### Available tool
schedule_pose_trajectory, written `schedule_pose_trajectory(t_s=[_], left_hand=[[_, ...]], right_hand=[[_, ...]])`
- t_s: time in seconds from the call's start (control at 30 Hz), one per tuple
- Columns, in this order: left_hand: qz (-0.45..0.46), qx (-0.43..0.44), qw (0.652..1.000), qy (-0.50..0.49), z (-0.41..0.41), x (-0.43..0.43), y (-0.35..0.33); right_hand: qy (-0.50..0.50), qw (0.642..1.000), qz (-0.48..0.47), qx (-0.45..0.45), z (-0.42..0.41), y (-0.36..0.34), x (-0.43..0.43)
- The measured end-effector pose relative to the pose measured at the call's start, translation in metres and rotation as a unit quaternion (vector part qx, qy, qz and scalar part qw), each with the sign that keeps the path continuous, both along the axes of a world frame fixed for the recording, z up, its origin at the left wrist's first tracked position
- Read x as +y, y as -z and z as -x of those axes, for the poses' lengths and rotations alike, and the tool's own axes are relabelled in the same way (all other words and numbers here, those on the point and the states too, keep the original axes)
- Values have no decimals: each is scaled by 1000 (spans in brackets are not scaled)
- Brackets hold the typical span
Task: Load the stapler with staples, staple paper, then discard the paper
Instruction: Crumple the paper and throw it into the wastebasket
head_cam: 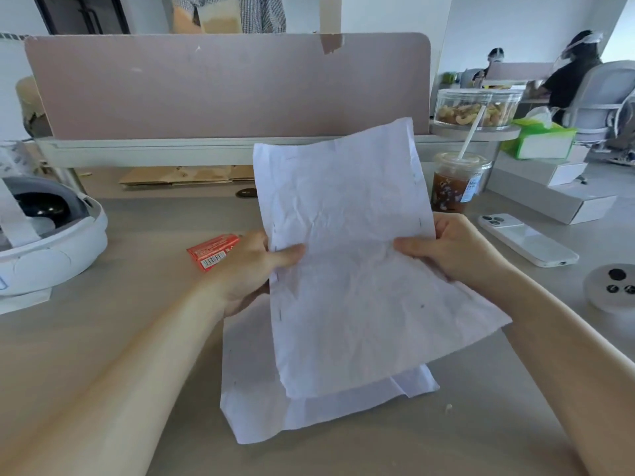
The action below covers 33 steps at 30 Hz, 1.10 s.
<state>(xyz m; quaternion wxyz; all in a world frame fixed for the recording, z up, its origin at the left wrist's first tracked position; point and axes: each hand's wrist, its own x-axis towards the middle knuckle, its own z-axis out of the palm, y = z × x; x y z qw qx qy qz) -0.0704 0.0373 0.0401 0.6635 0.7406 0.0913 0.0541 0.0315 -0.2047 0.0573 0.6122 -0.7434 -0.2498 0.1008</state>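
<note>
I hold a crumpled white sheet of paper (347, 242) up above the desk, with staples showing along its left and right edges. My left hand (251, 266) pinches its left edge and my right hand (450, 249) grips its right edge. More white paper (261, 400) lies flat on the desk beneath it, partly hidden. A small red staple box (213, 250) lies on the desk just left of my left hand. No stapler is visible.
A white headset (44, 242) sits at the far left. An iced coffee cup (453, 187), a white phone (525, 240), a nut jar (477, 108), a tissue box (539, 139) and grey boxes (556, 197) stand at the right. A pink divider (206, 87) backs the desk.
</note>
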Motion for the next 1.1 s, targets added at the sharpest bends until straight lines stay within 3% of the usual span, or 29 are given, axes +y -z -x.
schedule_pose_trajectory(t_s=[0.13, 0.27, 0.43, 0.57, 0.7, 0.8, 0.9, 1.03, 1.1], left_hand=[[71, -29, 997, -15, -2, 1, 0], [121, -67, 990, -9, -3, 8, 3], [234, -63, 968, 69, 7, -1, -4], [80, -49, 995, 26, 6, -21, -6], [-37, -60, 997, 26, 7, -35, -3], [-148, -102, 982, -64, 6, -57, -11], [-223, -172, 950, -135, 4, -82, -22], [-276, -217, 924, -154, 1, -126, -31], [-272, -237, 921, -147, 5, -155, -37]], right_hand=[[30, 999, -15, -1, -4, 0, 0], [-16, 996, -79, 25, -9, -1, -9], [1, 997, -71, 1, -6, -4, -7], [42, 997, -65, -30, 3, -5, -6], [64, 993, -100, -24, 12, -8, -10], [76, 982, -169, 39, 24, -11, -23], [-6, 949, -279, 149, 43, -12, -48], [-61, 928, -307, 203, 73, -16, -81], [-78, 939, -280, 184, 91, -21, -93]])
